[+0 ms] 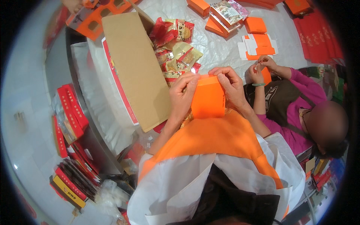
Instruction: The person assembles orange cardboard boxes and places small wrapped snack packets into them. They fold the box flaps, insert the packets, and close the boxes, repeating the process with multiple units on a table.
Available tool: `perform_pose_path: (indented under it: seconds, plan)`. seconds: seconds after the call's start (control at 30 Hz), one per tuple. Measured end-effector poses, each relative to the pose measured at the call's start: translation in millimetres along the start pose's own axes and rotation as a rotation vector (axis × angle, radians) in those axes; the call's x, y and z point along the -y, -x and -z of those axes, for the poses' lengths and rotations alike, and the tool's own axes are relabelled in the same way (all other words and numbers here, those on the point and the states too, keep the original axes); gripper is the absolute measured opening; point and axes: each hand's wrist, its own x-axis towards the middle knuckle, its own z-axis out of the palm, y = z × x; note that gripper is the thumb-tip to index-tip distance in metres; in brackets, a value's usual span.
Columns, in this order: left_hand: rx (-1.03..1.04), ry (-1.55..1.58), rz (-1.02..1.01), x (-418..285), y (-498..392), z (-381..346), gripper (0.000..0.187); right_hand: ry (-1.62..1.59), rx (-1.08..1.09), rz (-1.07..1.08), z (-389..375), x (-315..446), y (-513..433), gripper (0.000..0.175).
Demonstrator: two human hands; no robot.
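Both my hands hold an orange cardboard box (208, 98) upright in front of my chest. My left hand (184, 91) pinches its upper left corner, and my right hand (230, 85) grips the upper right corner, with the fingers of both along the top flap. Just beyond my hands lies a heap of wrapped pastries (187, 56) in red and clear packets. Left of my left hand stands a large brown cardboard carton (135, 70). Whether the orange box holds anything is hidden.
Flat orange-and-white box blanks (257, 46) and printed boxes (226, 14) lie on the plastic-covered table (216, 42). At right a co-worker in a purple top (303, 84) handles another orange piece. Red bags (317, 36) lie far right; red boxes (71, 109) stand left below the table edge.
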Motion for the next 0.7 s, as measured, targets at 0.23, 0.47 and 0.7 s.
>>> perform_pose_path:
  seconds: [0.23, 0.47, 0.7]
  plan:
    - [0.040, -0.223, -0.176, 3.9, -0.9, -0.6, 0.010, 0.016, 0.096, 0.102, 15.8, -5.7, -1.3, 0.009]
    - [0.053, -0.246, -0.148, -0.7, -5.8, -8.8, 0.013, 0.035, 0.120, -0.102, 21.2, 11.5, -16.5, 0.013]
    - [-0.035, -0.235, -0.112, 7.3, -5.1, -15.4, 0.010, 0.104, 0.151, -0.019, 21.1, 5.8, -19.7, 0.017]
